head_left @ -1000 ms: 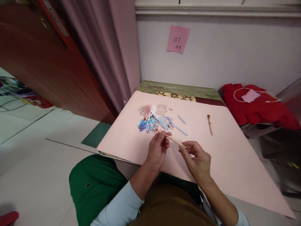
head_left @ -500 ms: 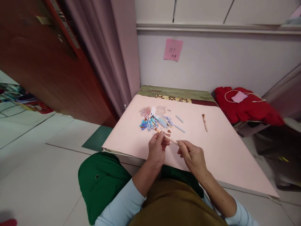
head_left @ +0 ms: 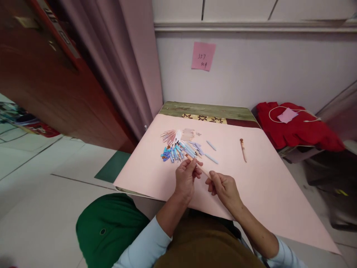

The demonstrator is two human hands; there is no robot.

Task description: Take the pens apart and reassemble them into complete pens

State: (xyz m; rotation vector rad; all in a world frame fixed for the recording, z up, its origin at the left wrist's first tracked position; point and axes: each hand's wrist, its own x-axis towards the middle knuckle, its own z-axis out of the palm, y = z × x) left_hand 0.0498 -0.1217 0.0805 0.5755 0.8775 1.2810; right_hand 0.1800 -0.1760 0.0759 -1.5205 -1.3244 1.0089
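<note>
My left hand [head_left: 185, 179] pinches a pale pink pen [head_left: 204, 171] near its brown-topped end. My right hand [head_left: 225, 190] has its fingers closed on the other end of the same pen, so it slants between both hands above the table's near edge. Just beyond my left hand lies a pile of blue and lilac pen parts [head_left: 189, 149]. Small blue pieces [head_left: 165, 154] sit at its left side, with pinkish slim parts [head_left: 168, 136] fanned out behind. Two light blue barrels [head_left: 211, 158] lie to the right of the pile.
A pen with a brown top [head_left: 243, 150] lies alone on the right of the pink-covered table [head_left: 267, 193]. Red cloth [head_left: 304, 130] with a white cord is beyond the table's right side. A green-covered seat [head_left: 111, 227] is at lower left, by a brown door [head_left: 69, 82].
The camera view has shifted slightly. Both hands still hold the pen, with the right hand a little lower and closer to the left one.
</note>
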